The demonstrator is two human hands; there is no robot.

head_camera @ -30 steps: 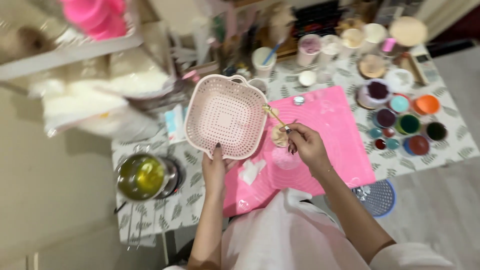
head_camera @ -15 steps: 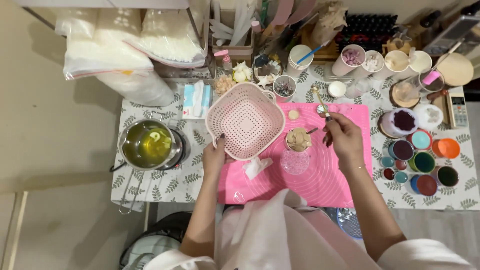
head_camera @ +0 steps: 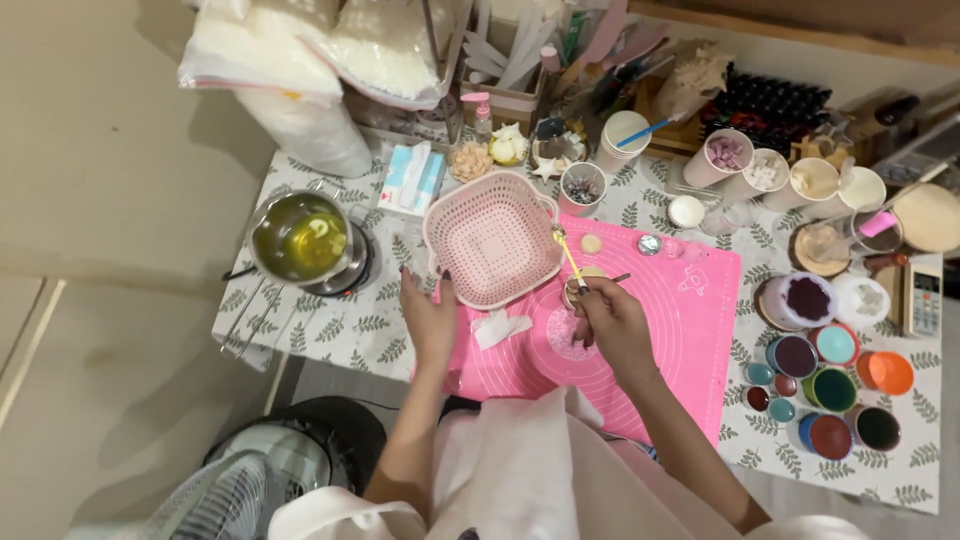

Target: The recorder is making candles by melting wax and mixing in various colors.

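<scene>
1. Hands first: we are holding the pink basket with our left hand. The fingers are gripping its near edge, and the basket is tipping up a little off the table.
2. We are pinching a thin gold spoon in our right hand. The spoon is pointing up and away from us, and its tip is sitting right by the basket's right edge.
3. We are working just over a small cup with something tan in it. The cup is standing on the pink mat, just beside the basket.
4. We think this step is moving little bits between the basket and the cup with the spoon. We cannot tell if the spoon is full.
5. The next move is calling for a steady spoon and a still basket, so nothing is spilling on the mat.
6. A pot of yellow liquid is sitting to the left on a small burner, well apart from our hands.
7. Round tins of colour are crowding the right side of the table. Paper cups and brushes are standing along the back.
8. The table is wearing a white cloth with green leaves on it.
9. Big bags of white flakes are leaning at the back left. A fan is standing on the pale floor by our left side.
</scene>
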